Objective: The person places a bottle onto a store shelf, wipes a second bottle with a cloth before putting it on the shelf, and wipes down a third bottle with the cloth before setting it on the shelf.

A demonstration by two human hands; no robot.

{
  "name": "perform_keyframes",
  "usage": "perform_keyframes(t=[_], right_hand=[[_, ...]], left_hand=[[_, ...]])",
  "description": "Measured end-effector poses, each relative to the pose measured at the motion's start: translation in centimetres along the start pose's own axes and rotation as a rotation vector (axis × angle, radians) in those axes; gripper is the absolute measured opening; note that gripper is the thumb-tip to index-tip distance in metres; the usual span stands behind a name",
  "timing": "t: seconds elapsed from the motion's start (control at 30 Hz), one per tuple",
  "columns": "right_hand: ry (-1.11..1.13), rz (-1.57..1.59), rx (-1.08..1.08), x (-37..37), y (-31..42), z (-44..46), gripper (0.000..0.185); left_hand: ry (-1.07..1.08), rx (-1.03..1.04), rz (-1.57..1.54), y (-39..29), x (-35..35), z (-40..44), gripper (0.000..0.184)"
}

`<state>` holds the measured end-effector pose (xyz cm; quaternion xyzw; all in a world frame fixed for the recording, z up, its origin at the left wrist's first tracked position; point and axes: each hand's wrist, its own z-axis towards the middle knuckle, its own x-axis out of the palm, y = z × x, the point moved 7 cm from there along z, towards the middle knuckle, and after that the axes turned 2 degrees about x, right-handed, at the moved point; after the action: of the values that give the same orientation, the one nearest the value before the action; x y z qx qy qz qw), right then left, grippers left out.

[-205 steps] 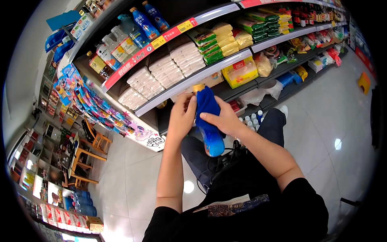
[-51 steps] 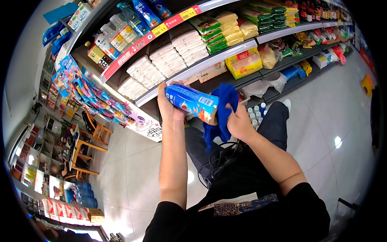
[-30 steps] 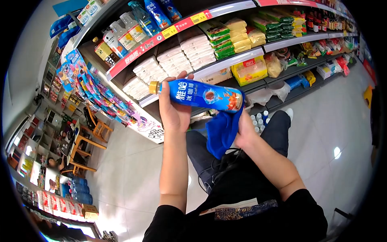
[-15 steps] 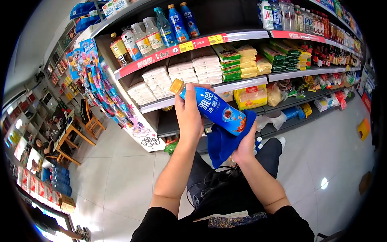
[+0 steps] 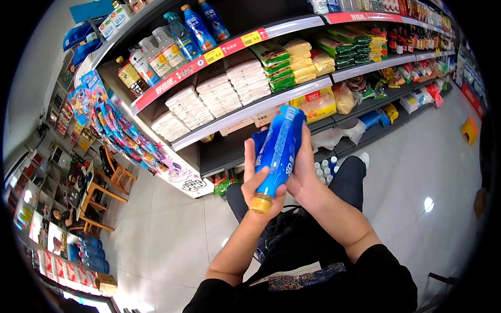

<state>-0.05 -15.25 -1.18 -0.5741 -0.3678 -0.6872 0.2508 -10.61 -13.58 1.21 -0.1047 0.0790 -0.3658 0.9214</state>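
A blue bottle (image 5: pixel 279 151) with a gold cap is held between both hands, its cap end pointing down toward my body and its base toward the shelf. My left hand (image 5: pixel 259 180) is closed round the neck end, just above the cap. Against the bottle's right side, my right hand (image 5: pixel 301 166) grips it through a dark blue cloth (image 5: pixel 298 128). Part of the cloth also shows to the left of the bottle; the rest is hidden behind it.
Bottles (image 5: pixel 197 28) stand on the upper shelf, white packs (image 5: pixel 211 94) on the one below. Several white-capped bottles (image 5: pixel 326 168) are on the floor by my right leg. Hanging snack packets (image 5: pixel 112 117) line the shelf's end. A person (image 5: pixel 61 216) sits at far left near wooden chairs.
The bottle has swung round, so its cap now points toward me instead of up and left. My left hand has moved down with the neck, and the cloth has shifted up along the bottle.
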Motion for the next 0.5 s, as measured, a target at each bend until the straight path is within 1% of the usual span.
perform_keyframes(t=[0.07,0.1,0.17,0.2,0.23,0.27,0.33,0.37,0.47,0.5], right_hand=[[-0.007,-0.077,0.02,-0.5,-0.2,-0.2,0.05],[-0.045,-0.098,0.014,-0.7,0.2,-0.1,0.05],[-0.052,-0.254,-0.066,-1.7,1.8,0.6,0.049],[-0.052,-0.333,-0.106,-1.7,2.7,1.0,0.048],[-0.046,-0.371,-0.184,-1.3,3.8,0.6,0.032],[-0.033,-0.438,-0.268,-1.2,4.4,0.7,0.031],[-0.009,-0.577,-0.433,-1.2,5.1,0.6,0.029],[-0.012,-0.526,-0.425,-1.2,4.6,0.3,0.028],[-0.061,-0.57,-0.41,-0.3,4.2,-1.6,0.03],[-0.041,-0.607,-0.412,-0.5,3.7,-1.9,0.029]], left_hand=[[0.009,-0.062,-0.009,0.1,-0.1,-0.6,0.045],[0.05,-0.127,0.002,0.4,-0.1,-1.2,0.045],[0.132,-0.25,0.029,1.0,-0.5,-2.5,0.045],[0.201,-0.309,0.005,0.4,-0.4,-2.6,0.05],[0.199,-0.361,0.079,0.5,-0.7,-2.8,0.056],[0.198,-0.418,0.154,0.6,-0.9,-3.1,0.061],[0.187,-0.786,0.143,2.4,-0.8,-4.7,0.056],[0.174,-0.965,0.137,3.0,-0.7,-5.6,0.053],[0.201,-1.106,0.161,2.3,-0.1,-5.4,0.061],[0.232,-1.106,0.182,2.5,0.0,-5.2,0.056]])
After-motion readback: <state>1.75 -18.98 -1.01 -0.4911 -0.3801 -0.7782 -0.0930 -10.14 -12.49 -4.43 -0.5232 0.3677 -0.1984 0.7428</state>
